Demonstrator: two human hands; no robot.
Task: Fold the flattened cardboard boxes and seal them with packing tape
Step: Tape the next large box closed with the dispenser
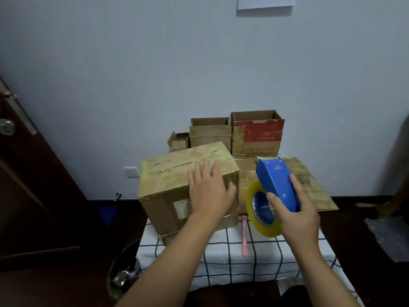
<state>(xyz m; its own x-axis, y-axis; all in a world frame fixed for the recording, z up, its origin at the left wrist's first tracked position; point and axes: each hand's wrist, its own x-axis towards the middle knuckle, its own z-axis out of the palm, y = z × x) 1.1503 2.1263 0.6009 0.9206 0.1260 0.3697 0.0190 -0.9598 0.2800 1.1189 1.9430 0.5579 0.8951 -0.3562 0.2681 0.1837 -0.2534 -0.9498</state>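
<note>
Left hand: my left hand [209, 191] lies flat with fingers spread on the top near corner of the folded box [177, 185], centre of the frame.
Right hand: my right hand [294, 214] is wrapped around the blue tape dispenser [275, 180], right of centre, held above the bench [265, 258].
Tape: the yellowish tape roll [257, 220] sits in the dispenser, just beside the box.
Flattened box: a flat cardboard sheet [314, 191] lies behind the dispenser.
Open boxes: a red-printed box [256, 136] and a plain open box [210, 134] stand by the wall, upper centre.
Cutter: a pink utility knife [244, 238] lies on the checked cloth.
</note>
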